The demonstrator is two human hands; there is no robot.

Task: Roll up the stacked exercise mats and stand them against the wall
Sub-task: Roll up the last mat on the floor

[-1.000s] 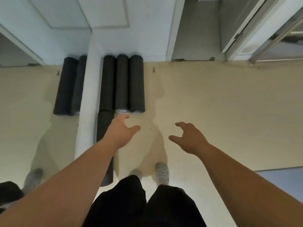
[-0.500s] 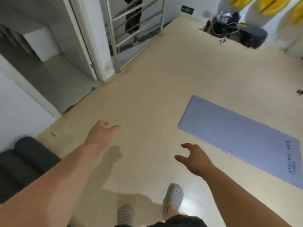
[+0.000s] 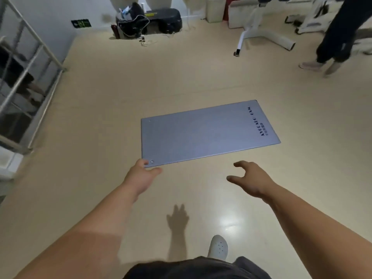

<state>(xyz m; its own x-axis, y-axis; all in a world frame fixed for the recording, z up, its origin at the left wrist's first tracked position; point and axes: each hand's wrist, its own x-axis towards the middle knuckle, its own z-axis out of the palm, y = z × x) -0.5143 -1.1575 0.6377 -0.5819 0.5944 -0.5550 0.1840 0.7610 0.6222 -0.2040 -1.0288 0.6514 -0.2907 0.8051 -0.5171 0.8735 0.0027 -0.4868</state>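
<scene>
Exercise mat [image 3: 207,133] flat on floor [image 3: 141,83]; my left grip [image 3: 141,176] and right grip [image 3: 251,180], empty and loose-fingered, poised to roll it.

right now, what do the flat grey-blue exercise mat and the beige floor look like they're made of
Flat grey-blue exercise mat: probably foam or rubber, with a matte finish. It lies thin and flat, shows no glare, and has a small eyelet at one corner. Beige floor: likely vinyl or similar sheeting, smooth and semi-glossy, since it mirrors a bright light patch.
</scene>
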